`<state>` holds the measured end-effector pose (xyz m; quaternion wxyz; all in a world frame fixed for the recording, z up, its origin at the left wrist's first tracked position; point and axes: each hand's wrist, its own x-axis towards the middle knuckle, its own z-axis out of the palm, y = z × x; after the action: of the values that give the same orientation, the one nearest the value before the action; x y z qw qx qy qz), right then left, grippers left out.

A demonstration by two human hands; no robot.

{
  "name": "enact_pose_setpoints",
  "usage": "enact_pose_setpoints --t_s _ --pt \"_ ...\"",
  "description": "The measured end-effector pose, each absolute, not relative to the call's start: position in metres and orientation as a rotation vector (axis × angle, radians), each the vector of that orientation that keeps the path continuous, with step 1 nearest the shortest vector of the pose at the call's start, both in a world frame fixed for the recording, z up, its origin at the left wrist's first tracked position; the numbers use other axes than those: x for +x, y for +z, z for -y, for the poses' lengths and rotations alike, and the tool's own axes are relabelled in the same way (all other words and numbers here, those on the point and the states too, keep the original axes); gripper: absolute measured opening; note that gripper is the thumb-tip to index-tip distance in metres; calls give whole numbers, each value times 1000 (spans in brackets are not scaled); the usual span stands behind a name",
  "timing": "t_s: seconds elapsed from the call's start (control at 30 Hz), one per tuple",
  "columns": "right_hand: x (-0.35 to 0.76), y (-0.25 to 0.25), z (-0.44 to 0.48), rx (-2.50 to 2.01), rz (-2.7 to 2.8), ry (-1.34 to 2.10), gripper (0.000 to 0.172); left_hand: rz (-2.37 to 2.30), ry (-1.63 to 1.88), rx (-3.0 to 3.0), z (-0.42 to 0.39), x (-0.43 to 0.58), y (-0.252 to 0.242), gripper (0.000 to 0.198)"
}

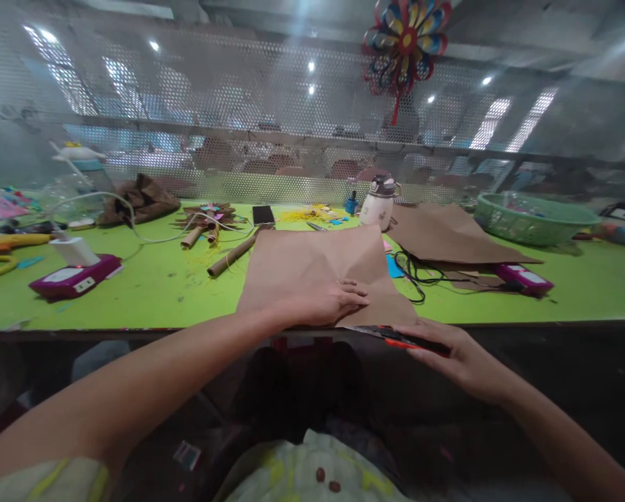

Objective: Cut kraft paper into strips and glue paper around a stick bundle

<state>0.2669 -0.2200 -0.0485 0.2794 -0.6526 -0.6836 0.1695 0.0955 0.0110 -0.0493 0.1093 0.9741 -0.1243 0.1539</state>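
A creased sheet of brown kraft paper (302, 261) lies on the green table at its front edge. My left hand (338, 300) presses on the sheet, palm down, with its fingers stretched out to the right. Just right of it, my right hand (456, 352) is closed around a black and orange-red utility knife (388, 336). The knife's silver blade points left and sits at the near edge of the paper, below my left fingertips. Whether the blade is cutting into the paper cannot be made out.
Left of the sheet lie rolled brown paper tubes (233, 254), a phone (263, 215) and a purple power strip (76, 277) with a white plug. To the right are a white bottle (377, 203), more brown paper (448, 233), a black cable (419, 275) and a green basket (536, 222).
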Motion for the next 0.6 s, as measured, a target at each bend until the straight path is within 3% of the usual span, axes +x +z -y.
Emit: enact_pose_setpoints --t_s 0.27,0.4,0.6 --pt "283 -56 231 -1808 1811 498 38 15 588 3055 12 63 -17 31" --pt "280 -63 231 -1812 1833 492 37 101 370 3002 2 29 -18 32" --pt "272 -66 225 -1802 1836 405 36 218 442 2978 -7 13 -33 32"
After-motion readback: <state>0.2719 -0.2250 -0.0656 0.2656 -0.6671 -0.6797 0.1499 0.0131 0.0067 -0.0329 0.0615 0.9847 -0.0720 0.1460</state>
